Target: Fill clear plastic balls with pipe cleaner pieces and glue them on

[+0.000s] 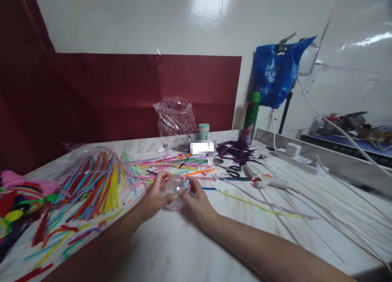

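Both of my hands hold a small, clear, rounded plastic thing [175, 187] just above the white tabletop. Its exact kind I cannot make out; coloured bits show in or behind it. My left hand [156, 196] grips its left side, thumb across the front. My right hand [197, 202] grips the right side, the thumb also on the front face. Pipe cleaners [177, 163] in many colours lie loose just behind my hands. A yellow pipe cleaner [257, 205] stretches off to the right.
Bundled pipe cleaners [104, 184] lie at left. Scissors [234, 170], a glue gun [260, 183] and purple strands [235, 151] are at right, near long white sticks [324, 192]. A clear bag [176, 118], a capped jar [203, 131] and a green spray can [251, 116] stand behind.
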A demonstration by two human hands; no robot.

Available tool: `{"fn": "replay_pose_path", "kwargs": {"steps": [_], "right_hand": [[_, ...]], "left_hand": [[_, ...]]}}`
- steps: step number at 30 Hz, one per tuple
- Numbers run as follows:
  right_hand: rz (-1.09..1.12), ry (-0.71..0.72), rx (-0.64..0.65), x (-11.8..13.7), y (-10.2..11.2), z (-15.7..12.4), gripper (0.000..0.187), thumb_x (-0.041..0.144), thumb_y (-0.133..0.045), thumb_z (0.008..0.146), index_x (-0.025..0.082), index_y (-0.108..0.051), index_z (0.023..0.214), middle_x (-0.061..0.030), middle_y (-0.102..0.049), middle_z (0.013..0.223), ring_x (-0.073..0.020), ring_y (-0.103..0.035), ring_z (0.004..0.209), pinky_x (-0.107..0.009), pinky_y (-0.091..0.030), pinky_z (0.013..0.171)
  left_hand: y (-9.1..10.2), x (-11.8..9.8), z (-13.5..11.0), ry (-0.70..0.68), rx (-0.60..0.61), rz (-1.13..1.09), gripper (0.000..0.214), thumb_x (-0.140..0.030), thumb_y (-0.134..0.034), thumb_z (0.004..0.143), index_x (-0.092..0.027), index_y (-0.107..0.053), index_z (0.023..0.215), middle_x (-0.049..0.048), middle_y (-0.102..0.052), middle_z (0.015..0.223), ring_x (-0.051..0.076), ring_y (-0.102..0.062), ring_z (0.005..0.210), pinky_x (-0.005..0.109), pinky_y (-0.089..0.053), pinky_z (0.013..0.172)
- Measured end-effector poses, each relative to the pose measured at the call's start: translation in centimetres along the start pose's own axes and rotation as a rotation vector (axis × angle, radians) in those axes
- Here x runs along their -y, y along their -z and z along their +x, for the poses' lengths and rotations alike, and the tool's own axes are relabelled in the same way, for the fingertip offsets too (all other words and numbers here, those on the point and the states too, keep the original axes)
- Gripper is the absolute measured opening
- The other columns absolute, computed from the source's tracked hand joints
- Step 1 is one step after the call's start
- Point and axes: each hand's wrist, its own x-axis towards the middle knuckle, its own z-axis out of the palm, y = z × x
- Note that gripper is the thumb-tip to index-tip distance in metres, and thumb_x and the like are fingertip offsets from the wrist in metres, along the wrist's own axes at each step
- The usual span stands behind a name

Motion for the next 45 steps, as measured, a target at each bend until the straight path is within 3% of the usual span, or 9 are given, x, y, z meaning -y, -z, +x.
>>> {"fn": "replay_pose_path", "kwargs": {"steps": [6, 12, 17, 23, 28, 38, 45], "right_hand": [[-0.010, 0.000, 0.038, -0.2, 0.4, -0.2, 0.039, 0.042, -0.052, 0.079, 0.019, -0.057, 0.110, -0.0068, -0.061, 0.115, -0.0239, -0.051, 0.110, -0.038, -0.036, 0.097], [-0.071, -0.015, 0.026, 0.1, 0.3, -0.5, 0.044, 0.033, -0.059, 0.072, 0.019, -0.054, 0.114, -0.0066, -0.061, 0.116, -0.0232, -0.054, 0.105, -0.036, -0.039, 0.093], [-0.124, 0.002, -0.003, 0.2, 0.3, -0.5, 0.045, 0.032, -0.061, 0.071, 0.017, -0.053, 0.113, -0.0072, -0.061, 0.112, -0.0231, -0.055, 0.103, -0.036, -0.039, 0.092], [-0.090, -0.008, 0.008, -0.3, 0.5, -0.1, 0.049, 0.040, -0.060, 0.074, 0.015, -0.050, 0.115, -0.0092, -0.061, 0.112, -0.0229, -0.055, 0.101, -0.036, -0.040, 0.091], [-0.089, -0.044, -0.020, -0.7, 0.7, 0.1, 0.048, 0.044, -0.060, 0.074, 0.016, -0.053, 0.113, -0.0089, -0.062, 0.109, -0.0247, -0.056, 0.099, -0.038, -0.042, 0.089], [-0.055, -0.039, -0.006, -0.8, 0.7, 0.1, 0.046, 0.043, -0.062, 0.075, 0.018, -0.053, 0.112, -0.0079, -0.063, 0.109, -0.0229, -0.058, 0.098, -0.036, -0.044, 0.087], [-0.024, -0.036, 0.010, -0.4, 0.6, -0.1, 0.043, 0.037, -0.059, 0.075, 0.018, -0.052, 0.113, -0.0072, -0.062, 0.114, -0.0225, -0.056, 0.104, -0.035, -0.041, 0.091]], "left_hand": [[0.2, 0.4, -0.2, 0.027, -0.013, -0.060, 0.059, -0.037, -0.073, 0.064, -0.021, -0.038, 0.109, 0.0050, -0.051, 0.107, 0.020, -0.052, 0.094, 0.026, -0.042, 0.074], [-0.2, 0.0, -0.4, 0.021, -0.002, -0.068, 0.057, -0.036, -0.072, 0.065, -0.021, -0.037, 0.109, 0.0056, -0.052, 0.107, 0.019, -0.054, 0.091, 0.027, -0.043, 0.073], [-0.6, -0.2, -0.5, 0.007, -0.076, 0.045, 0.061, -0.033, -0.074, 0.062, -0.021, -0.040, 0.110, 0.0064, -0.051, 0.110, 0.022, -0.054, 0.096, 0.029, -0.044, 0.078], [0.3, -0.2, -0.2, 0.013, 0.081, -0.105, 0.058, -0.049, -0.066, 0.071, -0.021, -0.042, 0.116, 0.0085, -0.053, 0.118, 0.025, -0.053, 0.108, 0.034, -0.042, 0.088], [1.4, 0.5, 0.2, 0.017, 0.183, -0.181, 0.077, -0.043, -0.077, 0.060, -0.022, -0.041, 0.124, 0.0104, -0.048, 0.130, 0.030, -0.045, 0.122, 0.037, -0.038, 0.098], [0.2, 0.5, -0.5, -0.049, 0.006, 0.116, 0.062, -0.018, -0.066, 0.068, -0.020, -0.043, 0.126, 0.0100, -0.050, 0.130, 0.028, -0.046, 0.122, 0.038, -0.038, 0.101], [-0.8, 0.4, -0.5, -0.107, -0.096, 0.160, 0.056, -0.028, -0.066, 0.070, -0.017, -0.044, 0.120, 0.0115, -0.053, 0.122, 0.028, -0.049, 0.114, 0.039, -0.039, 0.097]]}}
